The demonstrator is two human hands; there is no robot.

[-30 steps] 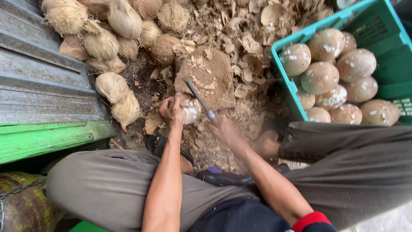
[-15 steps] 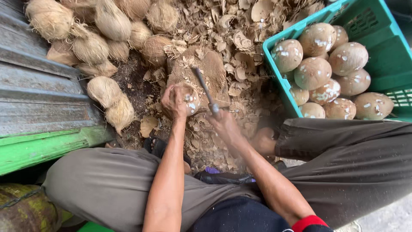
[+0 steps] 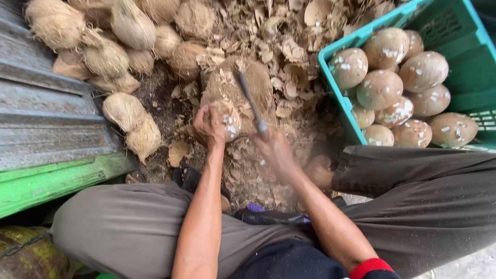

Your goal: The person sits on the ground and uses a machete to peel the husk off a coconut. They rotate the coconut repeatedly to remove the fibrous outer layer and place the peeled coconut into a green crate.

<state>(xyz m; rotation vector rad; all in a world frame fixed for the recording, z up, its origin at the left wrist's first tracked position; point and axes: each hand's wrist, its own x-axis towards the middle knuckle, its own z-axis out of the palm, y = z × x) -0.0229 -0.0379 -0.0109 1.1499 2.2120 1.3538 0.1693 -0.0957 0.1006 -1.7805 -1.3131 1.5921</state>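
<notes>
Near the middle of the frame, left hand point(image 3: 209, 125) wrapped around a coconut point(image 3: 227, 120), fingers closed over its left side, brown shell flecked with white showing to the right of the fingers. Just right of it, right hand point(image 3: 275, 150) clenched on the handle of a knife point(image 3: 250, 103), dark blade slanting up and left, above the coconut and beside it; whether blade touches shell, cannot tell. Under both, a worn block point(image 3: 258, 82) matted with fibre, ringed by a litter of husk chips point(image 3: 289, 93) running to the top edge.

Across the upper left, a heap of unpeeled husky coconuts point(image 3: 108, 57), pale and hairy, with 2 more lower down at left centre, just beside grey sheet metal point(image 3: 46, 119) edged by a green plank point(image 3: 57, 181). At upper right, a green crate point(image 3: 465, 77) holding peeled coconuts point(image 3: 385, 88), brown with white nicks, about 9 showing, packed touching one another.

Along the bottom, knees in grey trousers point(image 3: 129, 232) spread to either side, both forearms reaching up between them, a red cuff point(image 3: 369, 267) at the lower edge. Below the block, a dark sandal point(image 3: 191, 178) on the left and a bare foot point(image 3: 318, 170) on the right.
</notes>
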